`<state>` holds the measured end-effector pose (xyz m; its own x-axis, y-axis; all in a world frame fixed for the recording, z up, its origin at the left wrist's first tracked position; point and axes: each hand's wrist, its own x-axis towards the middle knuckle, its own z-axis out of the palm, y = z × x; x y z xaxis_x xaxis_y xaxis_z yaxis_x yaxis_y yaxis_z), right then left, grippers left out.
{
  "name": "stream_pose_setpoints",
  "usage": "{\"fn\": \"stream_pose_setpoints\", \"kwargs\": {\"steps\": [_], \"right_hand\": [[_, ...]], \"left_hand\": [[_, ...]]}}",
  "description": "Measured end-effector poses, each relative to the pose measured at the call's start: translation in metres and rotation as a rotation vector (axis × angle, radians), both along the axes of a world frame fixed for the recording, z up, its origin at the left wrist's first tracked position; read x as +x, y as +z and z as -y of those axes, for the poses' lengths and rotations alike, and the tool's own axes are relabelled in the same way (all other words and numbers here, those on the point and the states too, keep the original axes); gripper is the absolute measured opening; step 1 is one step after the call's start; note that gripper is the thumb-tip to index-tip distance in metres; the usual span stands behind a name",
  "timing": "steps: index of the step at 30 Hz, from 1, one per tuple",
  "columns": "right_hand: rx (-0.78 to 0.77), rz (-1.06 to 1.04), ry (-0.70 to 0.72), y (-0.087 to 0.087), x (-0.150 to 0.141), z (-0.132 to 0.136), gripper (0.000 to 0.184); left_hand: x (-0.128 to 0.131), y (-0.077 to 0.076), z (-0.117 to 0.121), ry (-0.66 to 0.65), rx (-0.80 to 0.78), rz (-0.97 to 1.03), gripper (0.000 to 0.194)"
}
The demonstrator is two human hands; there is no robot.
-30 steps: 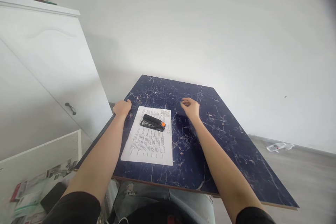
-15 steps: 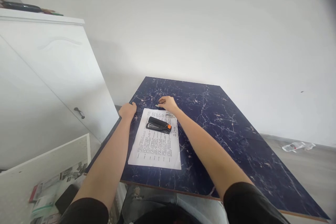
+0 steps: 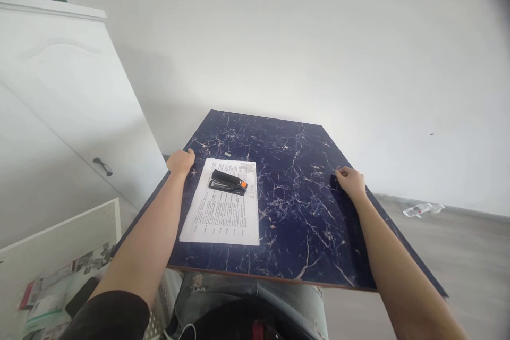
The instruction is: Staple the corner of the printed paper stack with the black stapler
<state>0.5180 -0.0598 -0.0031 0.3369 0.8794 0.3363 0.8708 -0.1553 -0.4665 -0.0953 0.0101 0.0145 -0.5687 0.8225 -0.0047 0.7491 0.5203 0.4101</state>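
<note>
My left hand [image 3: 180, 161] is at the table's left edge, its thumb on top and the other fingers out of sight over the side; it appears to grip the edge. Over the right part of the dark blue marbled table [image 3: 295, 196] is my right hand [image 3: 351, 180], fingers curled into a pinch. Whatever may be between them is too small to make out. A printed sheet of paper [image 3: 223, 220] lies on the left half, with a black stapler [image 3: 228, 183] with an orange end on top. Beyond the sheet's far edge sits a small pale piece [image 3: 227, 154].
A white cabinet [image 3: 71, 90] with a dark handle stands to the left. Below it, an open drawer [image 3: 59, 223] holds packets and small items. A white wall rises behind the table. Clear plastic packaging [image 3: 423, 209] lies on the floor at right.
My right hand has moved from beside the small pale piece to the table's right side, leaving that piece on the table. My left hand stays at the left edge. The view has shifted slightly.
</note>
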Motion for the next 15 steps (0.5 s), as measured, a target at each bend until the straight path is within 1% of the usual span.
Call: {"fn": "stream_pose_setpoints", "kwargs": {"steps": [2,4,9,15], "right_hand": [[0.026,-0.068,-0.061,-0.005,0.015,0.001,0.036],[0.026,-0.119,-0.049,-0.009,0.020,-0.002,0.041],[-0.024,-0.117,0.061,-0.013,0.019,-0.010,0.036],[-0.041,-0.111,0.066,-0.012,0.018,-0.009,0.033]], "left_hand": [[0.002,0.005,0.002,-0.004,-0.007,-0.020,0.059],[0.005,0.009,0.004,-0.008,-0.013,-0.036,0.058],[0.008,0.016,0.006,0.000,-0.018,-0.052,0.059],[0.007,0.015,0.004,0.005,-0.006,-0.047,0.060]]}}
